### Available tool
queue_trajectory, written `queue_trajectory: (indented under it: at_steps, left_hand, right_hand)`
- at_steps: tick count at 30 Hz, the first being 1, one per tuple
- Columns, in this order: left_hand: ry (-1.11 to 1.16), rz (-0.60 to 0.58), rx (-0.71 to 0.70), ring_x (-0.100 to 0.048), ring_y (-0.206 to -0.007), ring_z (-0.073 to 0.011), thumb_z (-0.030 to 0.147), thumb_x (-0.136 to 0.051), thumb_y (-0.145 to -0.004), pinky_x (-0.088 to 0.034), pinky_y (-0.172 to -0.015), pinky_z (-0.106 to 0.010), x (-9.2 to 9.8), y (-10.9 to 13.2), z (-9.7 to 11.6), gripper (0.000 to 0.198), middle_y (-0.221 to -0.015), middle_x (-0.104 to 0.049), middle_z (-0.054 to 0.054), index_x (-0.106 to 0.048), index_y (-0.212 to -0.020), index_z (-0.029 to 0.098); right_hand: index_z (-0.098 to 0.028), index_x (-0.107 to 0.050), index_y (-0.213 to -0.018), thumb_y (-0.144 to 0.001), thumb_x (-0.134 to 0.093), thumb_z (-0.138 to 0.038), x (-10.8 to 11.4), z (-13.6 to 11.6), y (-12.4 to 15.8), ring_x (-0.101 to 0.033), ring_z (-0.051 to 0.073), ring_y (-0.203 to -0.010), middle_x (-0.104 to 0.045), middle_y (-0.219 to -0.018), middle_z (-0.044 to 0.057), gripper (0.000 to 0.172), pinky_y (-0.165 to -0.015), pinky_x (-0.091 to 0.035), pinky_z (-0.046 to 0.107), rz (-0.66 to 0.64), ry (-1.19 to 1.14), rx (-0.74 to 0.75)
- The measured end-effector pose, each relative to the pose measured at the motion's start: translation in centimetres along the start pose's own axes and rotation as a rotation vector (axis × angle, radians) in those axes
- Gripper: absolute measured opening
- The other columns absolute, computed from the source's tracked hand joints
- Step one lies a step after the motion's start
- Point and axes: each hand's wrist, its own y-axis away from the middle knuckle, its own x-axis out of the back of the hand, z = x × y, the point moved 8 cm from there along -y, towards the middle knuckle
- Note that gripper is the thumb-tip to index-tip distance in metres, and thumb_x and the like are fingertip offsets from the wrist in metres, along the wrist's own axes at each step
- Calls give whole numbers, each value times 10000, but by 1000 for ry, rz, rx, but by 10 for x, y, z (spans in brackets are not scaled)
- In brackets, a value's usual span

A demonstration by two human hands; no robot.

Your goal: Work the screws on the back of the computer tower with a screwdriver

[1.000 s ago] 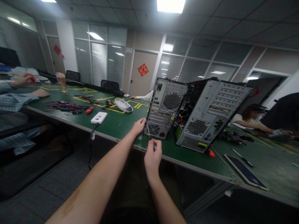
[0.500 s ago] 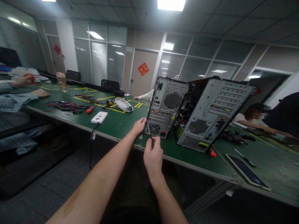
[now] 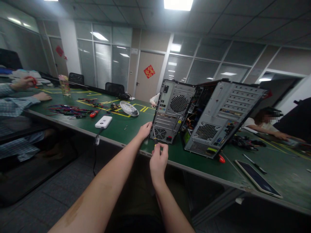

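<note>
My right grip was closed around a screwdriver at the smaller computer case's lower rear, my left grip, closure unclear, touched its left edge, with green tabletop beneath and a door behind it.

Room around me: dim, white overhead light.
Ceiling panel, top centre: blown out, glaring. Glass partitions, upper middle: bright reflections. Below table, lower frame: deep shadow. Edges: stretched, soft. Right side: pixelated patch.
</note>
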Motion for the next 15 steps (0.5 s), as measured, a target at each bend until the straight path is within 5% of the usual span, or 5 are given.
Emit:
queue_trajectory:
  at_steps: [9,15]
  left_hand:
    - [-16,14,-14,-640,-1423,-267,389,-444,-1089,-448,-1221,-366,5,-5,-5,461,-1470,-727,-92,-756,-1372,200]
    - [-24,12,-12,-638,-1427,-259,407,-441,-1096,-447,-1214,-343,6,-4,-8,458,-1465,-732,-70,-765,-1361,224]
  right_hand:
    - [-260,-583,-1096,-1030,-446,-494,-7,-17,2,-692,301,-866,-731,-909,83,279,-783,-468,376,-86,188,52]
    - [-251,-564,-1113,-1028,-468,-457,-17,-10,5,-673,261,-896,-720,-978,71,242,-832,-488,366,-41,10,38]
